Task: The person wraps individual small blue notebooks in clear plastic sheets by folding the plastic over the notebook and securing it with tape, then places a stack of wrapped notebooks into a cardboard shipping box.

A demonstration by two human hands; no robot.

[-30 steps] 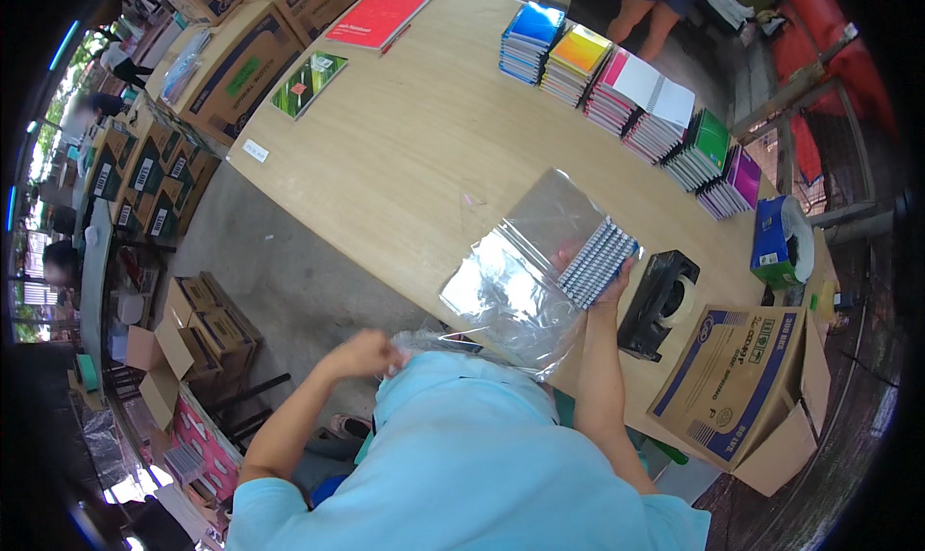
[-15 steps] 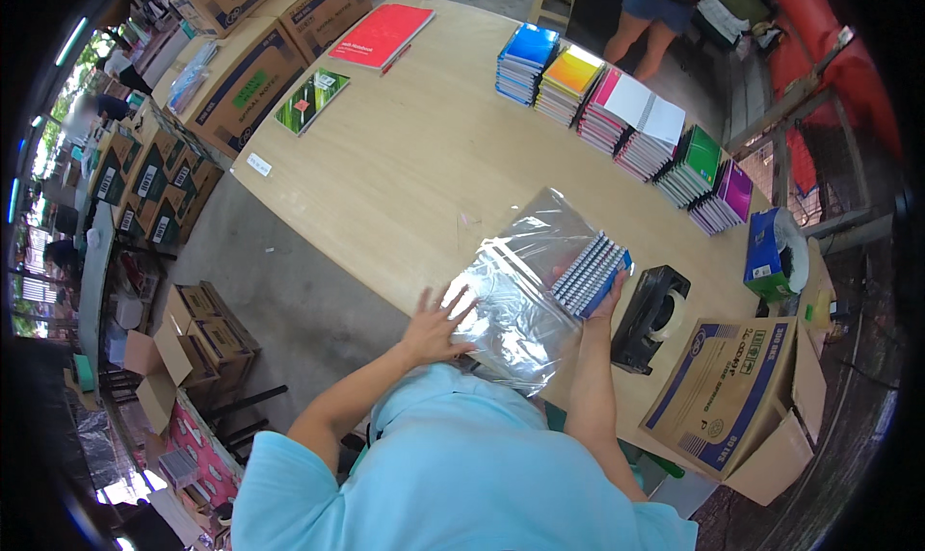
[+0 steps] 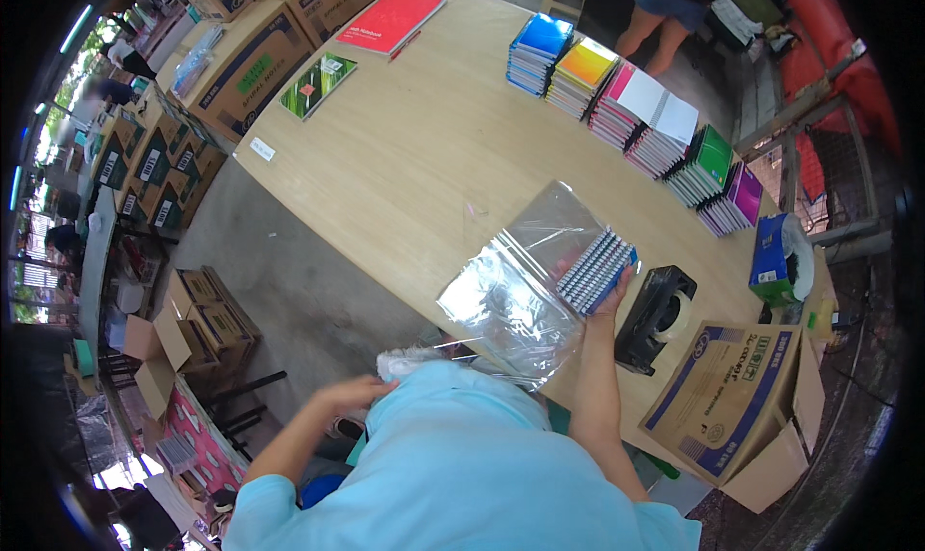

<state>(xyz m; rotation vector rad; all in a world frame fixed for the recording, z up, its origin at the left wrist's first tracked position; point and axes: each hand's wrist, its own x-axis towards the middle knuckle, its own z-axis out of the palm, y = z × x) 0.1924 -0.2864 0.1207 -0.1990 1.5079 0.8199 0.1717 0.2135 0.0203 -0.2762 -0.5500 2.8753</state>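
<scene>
Head cam: I see R hand [image 3: 611,297], fingers gripping notebooks [image 3: 594,274] at R edge of clear film [image 3: 511,305] on table [image 3: 414,166], tape dispenser [image 3: 644,344] just R of it, w/ L hand [image 3: 358,391] low by blue shirt [image 3: 462,435], can't tell if its fingers are open or closed.

I take this for a packing workshop: clear film [image 3: 511,305] lies over the table's [image 3: 385,175] near edge, a black tape dispenser [image 3: 636,341] to its right, notebook stacks [image 3: 582,67] line the far right edge, and cartons [image 3: 260,79] pile up beyond the left. My feed also shows grey floor [image 3: 318,272], wire mesh [image 3: 854,180] and another person [image 3: 663,10].
</scene>
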